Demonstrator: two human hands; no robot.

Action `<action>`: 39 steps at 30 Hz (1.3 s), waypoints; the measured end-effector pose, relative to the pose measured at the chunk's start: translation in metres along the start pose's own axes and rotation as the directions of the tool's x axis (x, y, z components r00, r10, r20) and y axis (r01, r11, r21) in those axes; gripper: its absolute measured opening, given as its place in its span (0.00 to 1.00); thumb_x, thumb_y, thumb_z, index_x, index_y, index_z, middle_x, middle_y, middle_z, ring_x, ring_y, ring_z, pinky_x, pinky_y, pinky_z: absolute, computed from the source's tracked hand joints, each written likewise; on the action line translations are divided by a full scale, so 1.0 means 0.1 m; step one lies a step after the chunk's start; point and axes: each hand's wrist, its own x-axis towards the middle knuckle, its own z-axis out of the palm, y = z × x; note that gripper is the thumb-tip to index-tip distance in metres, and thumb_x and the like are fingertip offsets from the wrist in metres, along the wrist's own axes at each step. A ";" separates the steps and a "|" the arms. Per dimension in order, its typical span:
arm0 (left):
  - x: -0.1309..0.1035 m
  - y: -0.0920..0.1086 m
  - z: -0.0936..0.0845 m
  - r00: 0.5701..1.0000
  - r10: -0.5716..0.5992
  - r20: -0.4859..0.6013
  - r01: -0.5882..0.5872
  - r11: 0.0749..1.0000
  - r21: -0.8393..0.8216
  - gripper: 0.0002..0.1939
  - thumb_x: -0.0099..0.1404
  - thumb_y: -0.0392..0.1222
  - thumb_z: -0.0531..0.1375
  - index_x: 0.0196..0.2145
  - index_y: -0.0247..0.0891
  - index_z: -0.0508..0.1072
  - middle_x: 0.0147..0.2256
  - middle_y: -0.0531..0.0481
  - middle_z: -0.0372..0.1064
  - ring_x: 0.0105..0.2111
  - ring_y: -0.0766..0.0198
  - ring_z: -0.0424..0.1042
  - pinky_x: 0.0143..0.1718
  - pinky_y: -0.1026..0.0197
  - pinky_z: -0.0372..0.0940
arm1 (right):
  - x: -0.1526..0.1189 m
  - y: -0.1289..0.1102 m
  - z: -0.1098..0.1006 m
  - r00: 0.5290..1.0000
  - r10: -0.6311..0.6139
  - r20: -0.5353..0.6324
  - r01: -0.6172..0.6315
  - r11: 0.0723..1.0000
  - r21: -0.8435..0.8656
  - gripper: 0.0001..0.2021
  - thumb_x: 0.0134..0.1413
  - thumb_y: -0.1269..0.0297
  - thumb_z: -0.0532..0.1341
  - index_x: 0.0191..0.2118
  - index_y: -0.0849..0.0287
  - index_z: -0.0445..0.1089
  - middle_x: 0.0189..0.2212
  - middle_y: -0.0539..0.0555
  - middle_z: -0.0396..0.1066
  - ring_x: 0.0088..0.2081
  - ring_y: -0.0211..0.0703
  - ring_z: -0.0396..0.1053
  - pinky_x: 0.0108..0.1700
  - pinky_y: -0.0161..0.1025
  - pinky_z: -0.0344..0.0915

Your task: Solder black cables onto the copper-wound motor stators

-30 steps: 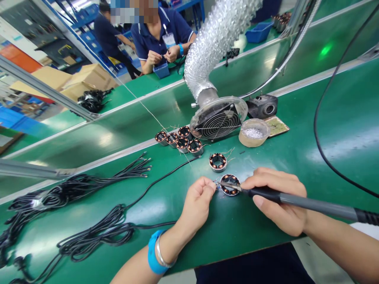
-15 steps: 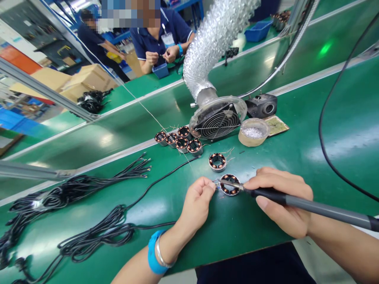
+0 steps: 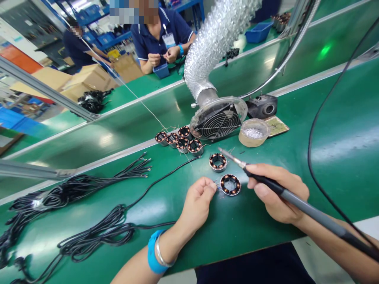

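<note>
My left hand (image 3: pixel 199 201) pinches thin wire ends at the left edge of a ring-shaped copper coil part (image 3: pixel 230 185) lying on the green table. A black cable runs to my left wrist from the left. In my right hand (image 3: pixel 275 193) is a soldering iron (image 3: pixel 284 193), held like a pen. Its metal tip points up and left, above a second coil part (image 3: pixel 217 162) just behind the first; whether they touch cannot be made out.
Several coil parts (image 3: pixel 182 144) stand by a fan (image 3: pixel 219 123) with a foil duct. A round tub (image 3: pixel 254 132) sits right of it. Black cable bundles (image 3: pixel 97 232) lie left. Behind the divider, a person (image 3: pixel 161 39) works with both hands; another person (image 3: pixel 83 45) is farther back.
The soldering iron's tip has lifted off the nearer coil part and moved up and back, with my right hand shifting slightly. My left hand stays in place. The far person has moved left.
</note>
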 end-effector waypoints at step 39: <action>0.04 0.02 -0.03 0.989 -0.065 0.134 0.082 0.988 -0.128 0.22 0.55 0.57 0.65 0.23 0.40 0.58 0.15 0.65 0.44 0.15 0.76 0.39 0.16 0.68 0.37 | -0.11 0.10 0.32 0.973 -0.112 0.200 0.135 0.985 -0.104 0.12 0.56 0.76 0.59 0.46 0.58 0.67 0.32 0.50 0.75 0.29 0.38 0.72 0.34 0.35 0.70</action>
